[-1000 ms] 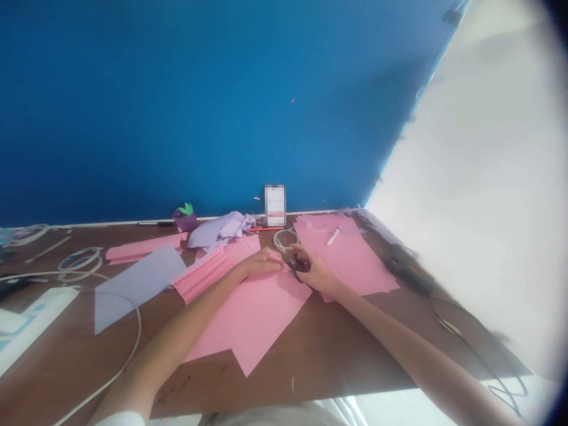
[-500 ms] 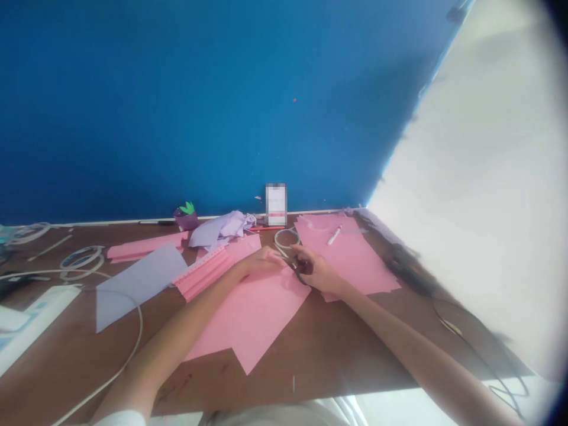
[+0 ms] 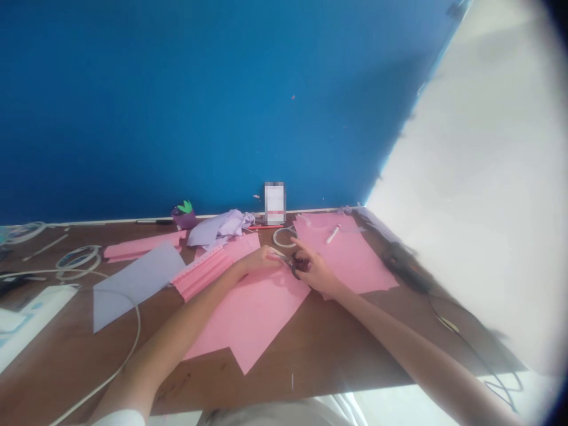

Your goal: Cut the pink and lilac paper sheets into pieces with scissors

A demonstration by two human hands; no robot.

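Observation:
Near the middle of the table, my right hand (image 3: 318, 273) has its fingers in the dark handles of a pair of scissors (image 3: 294, 265), index finger stretched along the far side. The blades point left toward my left hand (image 3: 260, 259). That hand is closed, its fingertips pinching a small piece of pink paper (image 3: 276, 257) at the blades. Exactly how the blades meet the paper is too blurred to tell. Beneath both hands lies a large pink sheet (image 3: 252, 313) with a notched near edge.
Pleated pink paper (image 3: 202, 272), a lilac sheet (image 3: 137, 284) and crumpled lilac paper (image 3: 222, 228) lie left. More pink sheets (image 3: 355, 260) with a white marker (image 3: 333, 234) are right. A phone (image 3: 275, 203) leans at the blue wall. A power strip (image 3: 35, 322) and cable sit far left.
The scissors have turned slightly in my right hand, with the handles a little higher and the blades lying flatter toward my left fingertips. My left hand stays almost in place.

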